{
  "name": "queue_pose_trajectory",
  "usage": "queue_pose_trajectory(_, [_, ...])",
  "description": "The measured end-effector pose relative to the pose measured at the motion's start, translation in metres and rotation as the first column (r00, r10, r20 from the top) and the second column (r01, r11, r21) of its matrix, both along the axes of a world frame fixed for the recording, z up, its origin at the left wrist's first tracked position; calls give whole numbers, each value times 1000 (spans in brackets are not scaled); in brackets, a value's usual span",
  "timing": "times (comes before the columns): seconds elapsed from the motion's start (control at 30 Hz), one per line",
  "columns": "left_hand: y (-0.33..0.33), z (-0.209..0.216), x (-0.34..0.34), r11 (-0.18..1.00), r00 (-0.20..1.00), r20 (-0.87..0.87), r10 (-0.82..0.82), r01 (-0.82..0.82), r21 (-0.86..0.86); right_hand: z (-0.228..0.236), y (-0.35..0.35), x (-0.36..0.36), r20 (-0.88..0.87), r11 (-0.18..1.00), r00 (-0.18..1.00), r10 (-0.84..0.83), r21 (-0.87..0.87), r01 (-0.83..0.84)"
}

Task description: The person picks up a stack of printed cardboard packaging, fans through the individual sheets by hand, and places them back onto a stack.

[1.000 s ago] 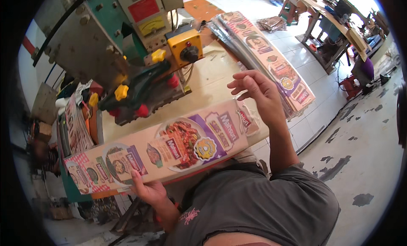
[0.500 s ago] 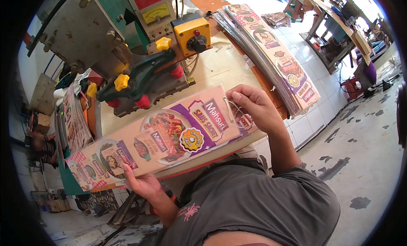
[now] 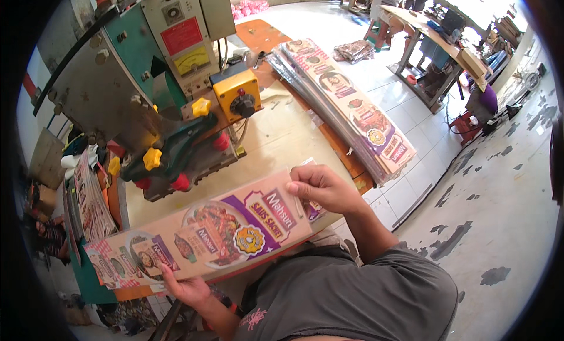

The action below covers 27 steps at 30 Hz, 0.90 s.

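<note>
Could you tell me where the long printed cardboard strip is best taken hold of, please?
Grip the printed strip at its two short ends, coming in from either side, as the left hand and right hand do. It is long, thin and flat, so a one-ended hold would probably let it sag.

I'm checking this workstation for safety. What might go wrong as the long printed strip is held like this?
The long printed strip is gripped only at its ends by the left hand and right hand, so its middle may sag or crease. It hangs close to the green machine, whose knobs might snag it. The stack of strips reaches the table edge and may slide off.
</note>
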<state>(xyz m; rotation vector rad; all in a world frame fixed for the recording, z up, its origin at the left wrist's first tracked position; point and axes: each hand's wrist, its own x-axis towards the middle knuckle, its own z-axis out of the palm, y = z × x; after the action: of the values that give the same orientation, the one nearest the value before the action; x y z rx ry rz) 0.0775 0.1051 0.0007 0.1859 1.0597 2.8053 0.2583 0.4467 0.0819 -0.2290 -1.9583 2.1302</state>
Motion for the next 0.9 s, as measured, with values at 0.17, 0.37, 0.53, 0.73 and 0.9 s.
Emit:
queue_pose_trajectory(0.17, [-3, 3, -1, 996, 997, -9, -71, 71, 53, 6, 4, -1, 90, 995, 991, 101, -18, -100])
queue_pose_trajectory(0.37, [21, 6, 3, 997, 986, 168, 5, 7, -73, -7, 1, 10, 88, 996, 996, -1, -87, 9])
queue_pose_trajectory(0.53, [48, 45, 9, 988, 997, 39, -70, 74, -134, -6, -3, 13, 190, 991, 974, -126, -13, 131])
queue_pose_trajectory(0.73, [51, 30, 12, 970, 997, -27, -70, 61, -235, -14, 2, 16, 202, 987, 970, -136, 116, 114])
queue_pose_trajectory(0.9, [53, 19, 8, 944, 992, -87, -91, 58, -326, -15, 1, 18, 252, 970, 949, -188, 199, 140])
